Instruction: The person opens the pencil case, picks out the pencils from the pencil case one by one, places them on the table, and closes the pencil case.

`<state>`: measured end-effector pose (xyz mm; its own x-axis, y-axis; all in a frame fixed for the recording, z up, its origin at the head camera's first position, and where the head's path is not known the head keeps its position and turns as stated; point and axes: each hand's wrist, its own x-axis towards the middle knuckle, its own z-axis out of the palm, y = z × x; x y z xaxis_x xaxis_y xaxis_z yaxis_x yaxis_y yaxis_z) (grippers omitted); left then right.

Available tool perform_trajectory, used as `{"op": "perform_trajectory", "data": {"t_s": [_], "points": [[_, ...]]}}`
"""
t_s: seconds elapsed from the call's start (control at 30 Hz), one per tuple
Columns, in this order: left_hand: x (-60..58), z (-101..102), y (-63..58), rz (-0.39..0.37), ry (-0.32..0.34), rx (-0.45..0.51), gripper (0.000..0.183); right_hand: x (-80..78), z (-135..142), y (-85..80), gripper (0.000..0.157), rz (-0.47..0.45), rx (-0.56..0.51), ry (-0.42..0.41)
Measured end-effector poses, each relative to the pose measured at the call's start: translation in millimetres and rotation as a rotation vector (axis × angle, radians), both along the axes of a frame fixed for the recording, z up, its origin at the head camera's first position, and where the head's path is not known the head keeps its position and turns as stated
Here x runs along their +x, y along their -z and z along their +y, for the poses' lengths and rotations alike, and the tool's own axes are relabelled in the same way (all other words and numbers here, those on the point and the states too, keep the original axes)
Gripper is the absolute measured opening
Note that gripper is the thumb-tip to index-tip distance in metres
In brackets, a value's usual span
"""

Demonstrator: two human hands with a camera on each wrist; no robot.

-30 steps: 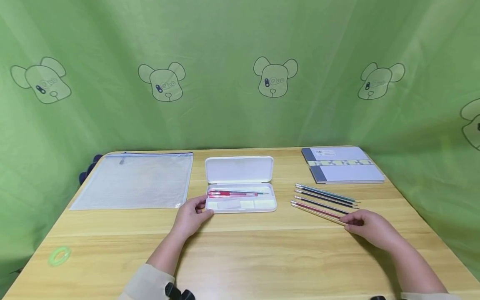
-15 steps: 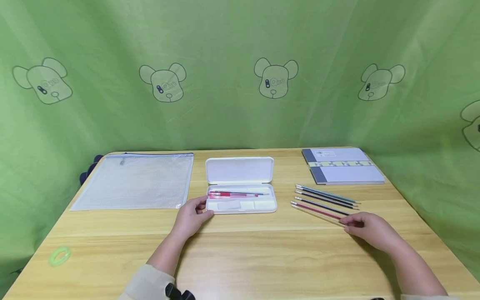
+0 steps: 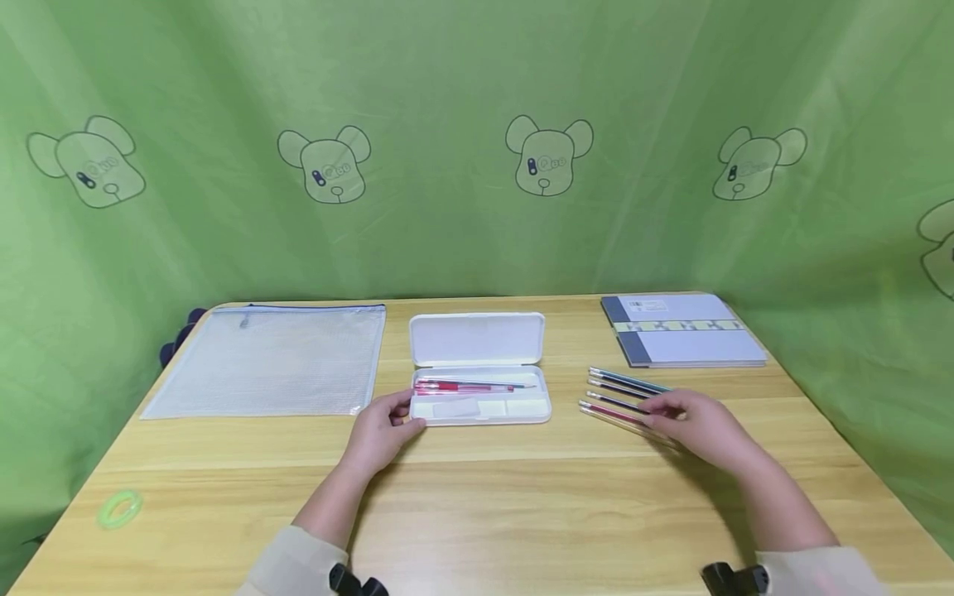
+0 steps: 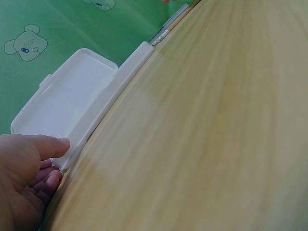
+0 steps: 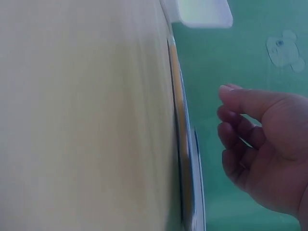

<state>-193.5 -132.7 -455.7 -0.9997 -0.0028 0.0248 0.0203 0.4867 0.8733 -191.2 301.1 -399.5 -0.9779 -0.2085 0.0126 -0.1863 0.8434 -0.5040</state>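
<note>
A white pencil case (image 3: 527,408) lies with its lid raised, holding a red pen (image 3: 450,386), a slim pencil-like stick and a whitish block (image 3: 456,407). My left hand (image 3: 378,432) grips its left end, the thumb at the front corner, as the left wrist view (image 4: 29,168) also shows. Several pencils (image 3: 614,406) lie slanted side by side to the right of the case. Over their right part hovers my right hand (image 3: 701,426), hiding their far ends. In the right wrist view this hand (image 5: 269,139) is loosely curled, apart from the yellowish pencil (image 5: 179,101), with nothing in its fingers.
A mesh zip pouch (image 3: 276,364) lies at the back left. At the back right is a notebook (image 3: 686,343) with a patterned band. A pale green ring (image 3: 118,508) sits near the left edge. Behind the wooden table (image 3: 492,505) hangs a green curtain (image 3: 447,232).
My right hand has left the pencils' near right ends, moving left and slightly back above them. The left hand stays on the pencil case.
</note>
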Motion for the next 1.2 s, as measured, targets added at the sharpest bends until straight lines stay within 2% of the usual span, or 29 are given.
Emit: {"op": "perform_trajectory", "data": {"t_s": [0.13, 0.53, 0.87, 1.2], "points": [[-0.3, 0, 0.2, 0.0, -0.001, 0.001, 0.051, -14.6, -21, -3.6, 0.023, 0.019, -0.01, -0.023], [-0.9, 1, 0.6, 0.0, 0.001, 0.01, 0.051, -54.9, -84, -12.8, 0.025, -0.031, -0.105, -0.086], [-0.5, -1, 0.6, 0.008, 0.006, 0.0, 0.051, -77.3, -139, -5.1, 0.023, -0.092, -0.123, -0.143], [-1.2, -1, 1.0, 0.008, 0.005, -0.005, 0.051, -93.0, -172, 8.0, 0.02, -0.148, -0.08, -0.204]]}}
